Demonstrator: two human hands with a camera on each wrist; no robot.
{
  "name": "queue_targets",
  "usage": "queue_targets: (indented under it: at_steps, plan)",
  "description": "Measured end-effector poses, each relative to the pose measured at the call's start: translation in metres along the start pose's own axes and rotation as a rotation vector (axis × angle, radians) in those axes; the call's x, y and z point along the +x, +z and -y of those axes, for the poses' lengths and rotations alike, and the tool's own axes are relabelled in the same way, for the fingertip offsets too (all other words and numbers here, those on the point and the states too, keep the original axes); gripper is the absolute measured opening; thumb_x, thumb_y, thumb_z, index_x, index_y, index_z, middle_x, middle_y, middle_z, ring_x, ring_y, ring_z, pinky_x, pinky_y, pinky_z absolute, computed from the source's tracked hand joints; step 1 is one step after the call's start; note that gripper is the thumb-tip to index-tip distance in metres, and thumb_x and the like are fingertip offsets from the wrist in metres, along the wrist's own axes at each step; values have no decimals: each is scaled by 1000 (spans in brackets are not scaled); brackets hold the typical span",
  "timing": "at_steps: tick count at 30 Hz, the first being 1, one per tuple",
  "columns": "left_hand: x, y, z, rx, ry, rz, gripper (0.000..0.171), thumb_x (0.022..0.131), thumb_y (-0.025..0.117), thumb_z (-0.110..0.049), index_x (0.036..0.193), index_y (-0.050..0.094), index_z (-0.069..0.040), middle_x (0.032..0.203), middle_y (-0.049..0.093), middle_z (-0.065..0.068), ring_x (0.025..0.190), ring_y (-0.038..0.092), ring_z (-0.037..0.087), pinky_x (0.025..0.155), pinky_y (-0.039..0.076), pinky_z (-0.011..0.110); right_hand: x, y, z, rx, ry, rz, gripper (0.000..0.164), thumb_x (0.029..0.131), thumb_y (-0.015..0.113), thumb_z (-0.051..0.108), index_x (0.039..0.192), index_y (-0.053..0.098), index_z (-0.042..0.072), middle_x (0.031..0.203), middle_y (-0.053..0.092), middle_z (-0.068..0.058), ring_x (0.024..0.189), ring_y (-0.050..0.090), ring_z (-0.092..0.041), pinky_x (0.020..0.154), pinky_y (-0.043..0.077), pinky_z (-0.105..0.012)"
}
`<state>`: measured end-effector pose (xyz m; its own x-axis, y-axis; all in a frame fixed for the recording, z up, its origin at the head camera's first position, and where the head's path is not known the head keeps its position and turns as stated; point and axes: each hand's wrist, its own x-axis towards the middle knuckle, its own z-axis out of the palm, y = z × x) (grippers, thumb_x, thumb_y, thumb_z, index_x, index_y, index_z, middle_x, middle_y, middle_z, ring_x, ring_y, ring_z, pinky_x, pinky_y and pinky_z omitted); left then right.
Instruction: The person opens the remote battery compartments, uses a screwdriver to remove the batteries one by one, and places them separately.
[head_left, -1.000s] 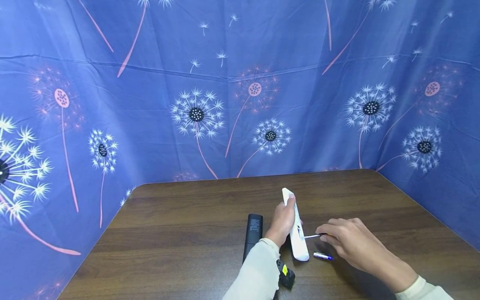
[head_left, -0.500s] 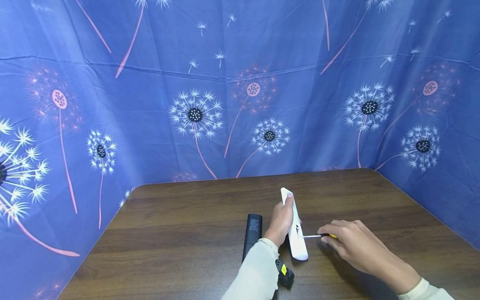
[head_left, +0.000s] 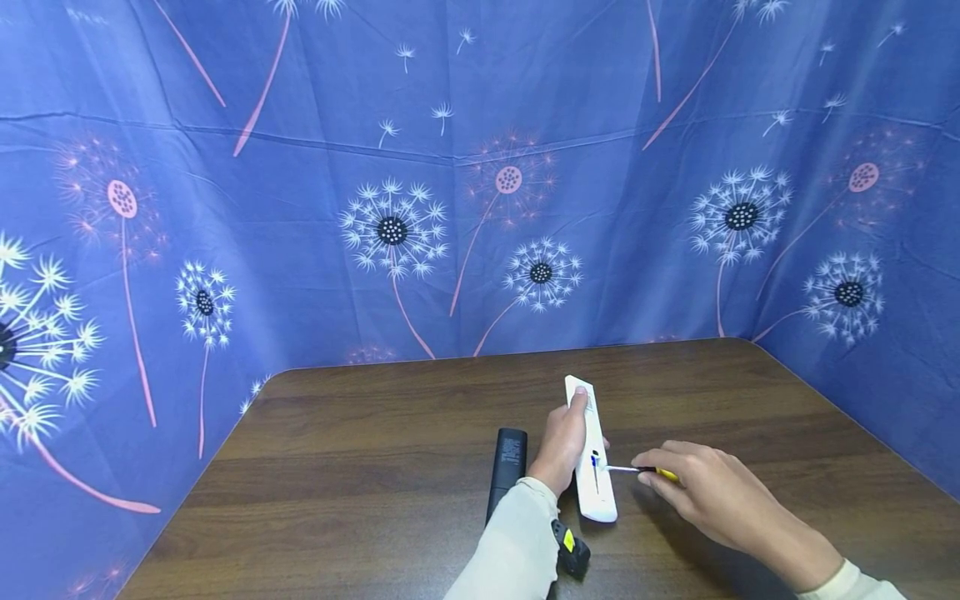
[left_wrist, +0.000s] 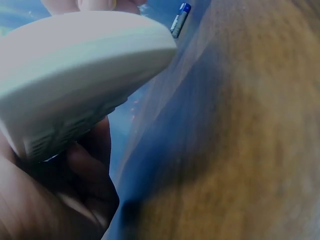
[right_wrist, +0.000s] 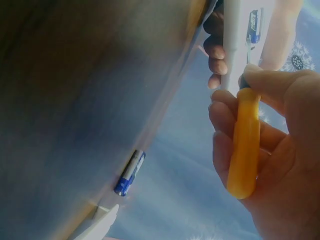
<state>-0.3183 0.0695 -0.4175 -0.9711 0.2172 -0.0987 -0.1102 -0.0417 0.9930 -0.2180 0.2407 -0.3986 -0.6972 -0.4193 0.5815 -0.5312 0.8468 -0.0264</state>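
Note:
My left hand (head_left: 558,448) grips a white remote control (head_left: 597,500), its back turned up and its buttons on the underside in the left wrist view. A blue and silver battery (right_wrist: 254,26) lies in its open compartment. My right hand (head_left: 705,492) holds a screwdriver (right_wrist: 243,150) by its yellow handle, the thumb near the dark collar. The thin shaft reaches into the compartment beside that battery; the exact contact of the tip is too small to tell. Another battery (right_wrist: 130,172) lies loose on the table, not visible in the head view.
A black remote control (head_left: 507,467) lies left of my left hand. A pale flat piece (right_wrist: 100,225) shows in the right wrist view's lower corner. The brown wooden table (head_left: 360,467) ends at a blue dandelion-print cloth (head_left: 300,208). A black device (head_left: 572,550) sits at my left wrist.
The white remote has turned slightly, showing more of its back and compartment. The screwdriver's yellow handle has come into view in my right hand. The loose battery is no longer seen in the head view.

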Motion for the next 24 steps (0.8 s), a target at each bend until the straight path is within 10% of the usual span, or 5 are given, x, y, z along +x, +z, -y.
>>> queue_targets:
  at_steps: [24]
  plan:
    - [-1, 0, -1, 5, -18, -4, 56, 103, 36, -58, 99, 60, -7, 71, 64, 11, 62, 61, 19, 59, 51, 31, 6, 3, 4, -64, 58, -28, 19, 81, 82, 21, 98, 74, 23, 83, 58, 25, 67, 46, 5, 54, 45, -30]
